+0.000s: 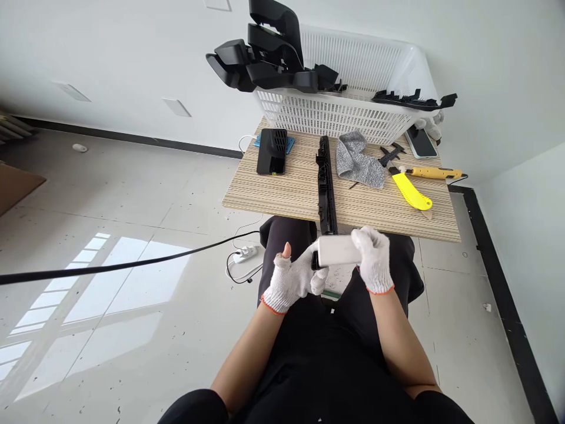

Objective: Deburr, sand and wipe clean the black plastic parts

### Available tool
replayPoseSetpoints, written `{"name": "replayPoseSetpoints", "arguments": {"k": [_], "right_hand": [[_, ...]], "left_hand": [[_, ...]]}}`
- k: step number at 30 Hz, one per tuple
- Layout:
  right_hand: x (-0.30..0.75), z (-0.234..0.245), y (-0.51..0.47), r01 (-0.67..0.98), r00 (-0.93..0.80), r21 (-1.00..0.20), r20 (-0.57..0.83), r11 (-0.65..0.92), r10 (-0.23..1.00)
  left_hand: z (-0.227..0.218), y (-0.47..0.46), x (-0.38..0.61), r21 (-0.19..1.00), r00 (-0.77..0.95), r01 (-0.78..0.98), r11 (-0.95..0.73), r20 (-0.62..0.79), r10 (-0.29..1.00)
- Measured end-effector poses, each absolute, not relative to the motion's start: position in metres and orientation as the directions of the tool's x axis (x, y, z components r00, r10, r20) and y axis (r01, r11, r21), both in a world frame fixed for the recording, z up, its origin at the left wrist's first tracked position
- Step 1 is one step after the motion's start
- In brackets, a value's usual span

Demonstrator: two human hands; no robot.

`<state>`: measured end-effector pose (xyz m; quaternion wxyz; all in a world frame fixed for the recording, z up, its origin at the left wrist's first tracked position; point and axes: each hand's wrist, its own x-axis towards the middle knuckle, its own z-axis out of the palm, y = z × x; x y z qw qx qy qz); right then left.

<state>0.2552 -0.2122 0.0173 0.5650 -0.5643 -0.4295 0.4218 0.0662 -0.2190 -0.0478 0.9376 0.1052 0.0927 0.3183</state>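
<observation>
A long black plastic strip (325, 182) reaches from the table toward my lap, its far end lying on the tabletop. My left hand (295, 277), in a white knit glove with orange trim, holds the near end from below, fingers curled under it. The bare thumb tip pokes out of the glove and points up. In my right hand (374, 259), also gloved, is a pale rectangular block (338, 250), gripped at its right end. This block sits over the strip's near end and hides part of it; whether the two touch I cannot tell.
On the wood-grain table (282, 197) lie a phone (270, 156), a grey cloth (359, 162), a yellow-handled knife (411, 191), a caliper (391, 154) and a yellow pen-like tool (435, 172). Behind stands a white basket (335, 112) with black plastic parts (276, 53). A power strip (245, 254) lies on the floor.
</observation>
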Motion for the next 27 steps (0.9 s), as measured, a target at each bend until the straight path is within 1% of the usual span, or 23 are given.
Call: {"name": "replayPoseSetpoints", "arguments": {"k": [2, 4, 8, 10, 13, 15, 18, 19, 21, 24, 25, 27], "right_hand": [[0.252, 0.016, -0.216, 0.051, 0.162, -0.999, -0.003, -0.011, 0.987], [0.251, 0.012, -0.217, 0.127, 0.138, -0.992, 0.009, -0.009, 0.990], [0.253, 0.004, -0.209, 0.241, 0.253, -0.970, 0.073, 0.010, 0.965], [0.254, 0.001, -0.203, 0.282, 0.315, -0.959, 0.102, 0.010, 0.944], [0.257, -0.002, -0.195, 0.317, 0.401, -0.948, 0.111, -0.024, 0.909], [0.260, -0.003, -0.192, 0.312, 0.448, -0.949, 0.103, -0.047, 0.888], [0.263, -0.002, -0.194, 0.182, 0.506, -0.983, 0.064, -0.034, 0.860], [0.263, -0.002, -0.197, 0.121, 0.505, -0.993, 0.049, -0.014, 0.862], [0.261, -0.002, -0.205, 0.039, 0.442, -0.999, 0.032, 0.016, 0.897], [0.253, -0.004, -0.217, 0.049, 0.302, -0.999, 0.020, 0.005, 0.953], [0.251, -0.005, -0.218, 0.073, 0.284, -0.997, 0.024, 0.003, 0.958], [0.247, -0.006, -0.217, 0.130, 0.303, -0.991, 0.055, 0.015, 0.951]], "left_hand": [[-0.045, -0.220, 0.066, 0.248, 0.751, -0.600, 0.761, -0.154, 0.642], [-0.040, -0.220, 0.066, 0.240, 0.745, -0.598, 0.765, -0.187, 0.641], [-0.033, -0.219, 0.065, 0.219, 0.802, -0.530, 0.819, -0.182, 0.568], [-0.031, -0.217, 0.064, 0.225, 0.813, -0.523, 0.822, -0.157, 0.560], [-0.034, -0.215, 0.062, 0.220, 0.834, -0.505, 0.834, -0.122, 0.538], [-0.037, -0.215, 0.061, 0.210, 0.844, -0.497, 0.842, -0.106, 0.525], [-0.039, -0.215, 0.060, 0.197, 0.844, -0.504, 0.841, -0.094, 0.528], [-0.038, -0.215, 0.061, 0.198, 0.842, -0.507, 0.839, -0.094, 0.531], [-0.036, -0.216, 0.062, 0.211, 0.831, -0.519, 0.828, -0.104, 0.547], [-0.031, -0.218, 0.064, 0.240, 0.793, -0.547, 0.802, -0.156, 0.588], [-0.029, -0.219, 0.065, 0.244, 0.784, -0.553, 0.797, -0.172, 0.596], [-0.028, -0.219, 0.065, 0.236, 0.786, -0.550, 0.801, -0.179, 0.592]]}}
